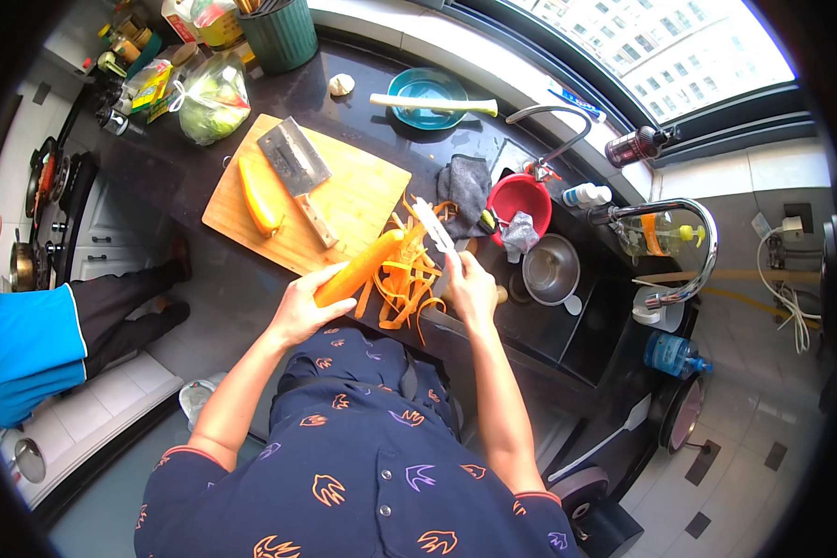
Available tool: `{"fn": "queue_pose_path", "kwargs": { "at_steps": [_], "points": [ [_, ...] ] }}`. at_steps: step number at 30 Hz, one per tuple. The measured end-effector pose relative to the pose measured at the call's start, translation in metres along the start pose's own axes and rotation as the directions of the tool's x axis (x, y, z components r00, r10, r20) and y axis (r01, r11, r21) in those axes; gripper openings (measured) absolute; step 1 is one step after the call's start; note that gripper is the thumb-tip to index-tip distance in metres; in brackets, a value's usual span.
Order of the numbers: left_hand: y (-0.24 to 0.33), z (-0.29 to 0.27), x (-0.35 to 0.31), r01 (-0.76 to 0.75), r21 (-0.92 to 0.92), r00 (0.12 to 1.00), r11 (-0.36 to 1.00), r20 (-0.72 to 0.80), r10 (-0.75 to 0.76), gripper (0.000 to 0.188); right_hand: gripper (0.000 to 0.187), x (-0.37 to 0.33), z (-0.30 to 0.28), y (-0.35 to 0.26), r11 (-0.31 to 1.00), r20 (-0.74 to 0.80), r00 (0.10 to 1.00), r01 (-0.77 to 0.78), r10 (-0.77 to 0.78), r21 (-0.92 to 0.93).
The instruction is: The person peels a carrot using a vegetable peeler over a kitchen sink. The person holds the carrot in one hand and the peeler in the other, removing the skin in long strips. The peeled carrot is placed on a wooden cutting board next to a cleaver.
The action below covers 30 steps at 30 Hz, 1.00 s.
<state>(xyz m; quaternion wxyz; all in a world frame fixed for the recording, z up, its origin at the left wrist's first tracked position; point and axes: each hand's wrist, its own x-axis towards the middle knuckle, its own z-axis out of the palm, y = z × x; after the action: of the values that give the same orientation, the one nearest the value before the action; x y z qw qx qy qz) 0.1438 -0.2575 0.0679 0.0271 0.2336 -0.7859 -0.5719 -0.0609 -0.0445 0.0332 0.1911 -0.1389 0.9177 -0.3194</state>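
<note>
My left hand (pixel 309 305) is closed round the lower end of a peeled carrot (pixel 361 268), which tilts up to the right. A white peeler (pixel 431 223) is gripped in my right hand (pixel 471 286), its head pointing away from me, just right of the carrot. Below and between them lies a tangled heap of orange carrot peelings (pixel 402 284) at the counter's edge. On the wooden cutting board (pixel 363 177) rest a second carrot (pixel 259 197) and a cleaver (pixel 294 160) with a wooden handle.
Right of the peelings is a dark sink with a red bowl (pixel 519 206) and a metal bowl (pixel 551 270). A grey cloth (pixel 465 191) lies beside it. Behind stand a teal plate (pixel 428 86) with a pale stalk and a bagged vegetable (pixel 212 113). Another person (pixel 33 335) stands at left.
</note>
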Motion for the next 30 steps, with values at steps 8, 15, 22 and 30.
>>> {"fn": "queue_pose_path", "kwargs": {
  "at_steps": [8, 15, 22, 30],
  "points": [
    [0.011, -0.005, 0.004, -0.013, 0.459, 0.987, 0.888, -0.135, 0.084, 0.058, 0.028, -0.029, -0.01, -0.063, 0.969, -0.048, 0.975, 0.22, -0.216, 0.113],
    [0.015, 0.0, 0.001, -0.188, 0.33, 0.912, 0.925, -0.29, 0.289, 0.06, 0.032, -0.005, 0.001, -0.03, 0.98, -0.03, 0.988, 0.148, -0.154, -0.134],
    [0.016, -0.005, 0.001, -0.13, 0.657, 0.913, 0.743, -0.214, 0.348, 0.067, 0.028, -0.023, -0.015, -0.051, 0.976, -0.137, 0.98, 0.162, -0.143, 0.142],
    [0.013, -0.003, -0.002, -0.148, 0.781, 0.821, 0.606, -0.244, 0.516, 0.07, 0.03, -0.032, -0.01, -0.05, 0.979, -0.071, 0.977, 0.202, -0.203, -0.023]
  ]
}}
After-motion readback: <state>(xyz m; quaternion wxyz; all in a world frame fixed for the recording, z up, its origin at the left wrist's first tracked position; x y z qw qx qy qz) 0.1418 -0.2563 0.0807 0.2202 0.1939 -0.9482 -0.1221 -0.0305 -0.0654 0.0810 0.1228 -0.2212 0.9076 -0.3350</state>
